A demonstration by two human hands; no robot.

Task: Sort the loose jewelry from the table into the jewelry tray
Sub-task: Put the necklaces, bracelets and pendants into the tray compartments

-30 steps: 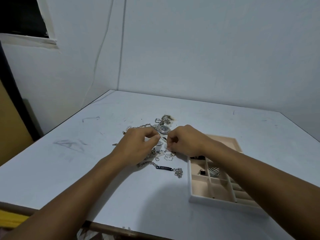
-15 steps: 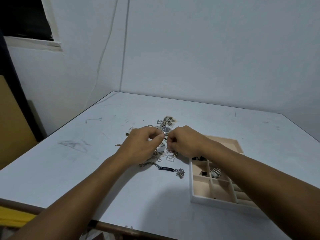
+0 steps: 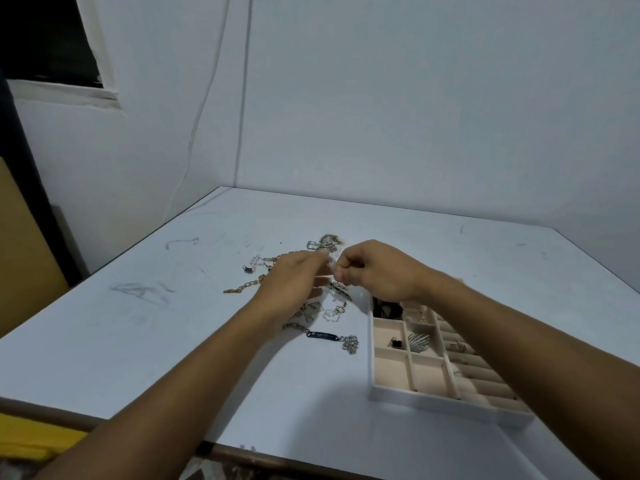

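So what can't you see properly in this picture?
All in the head view:
- The small piece the right hand pinches: too tiny and blurred to name.
- Left hand fingertips: blurred.
- Pile of jewelry: partly under both hands.
- Tray: right side covered by the right forearm.
- Bracelet lettering: too small.

Scuffed white table (image 3: 138, 341) sits in a corner of plain pale walls (image 3: 415, 116), dark window opening (image 3: 41, 36) upper left, thin cable (image 3: 204, 98) running down the left wall.

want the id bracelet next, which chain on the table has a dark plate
The silver chain lying frontmost, just left of the jewelry tray; the gold chain farther back is plain links.
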